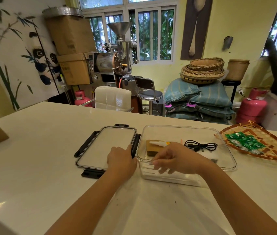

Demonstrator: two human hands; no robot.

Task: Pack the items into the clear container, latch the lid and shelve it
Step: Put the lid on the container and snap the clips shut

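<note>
We are looking at the clear container (222, 138), sitting open on the white desk (41, 150); its see-through walls are showing a brown box (153, 147) with a white tube (159, 143) lying on it, and a coiled black cable (200, 146) beside them. Our right hand (173, 159) is hovering over the near rim, fingers loosely curled, holding nothing. Just left, the lid (103, 146) with black latches is lying flat; our left hand (120, 160) is resting spread on it. At far right a woven tray (270, 153) is carrying green packets (244, 141).
</note>
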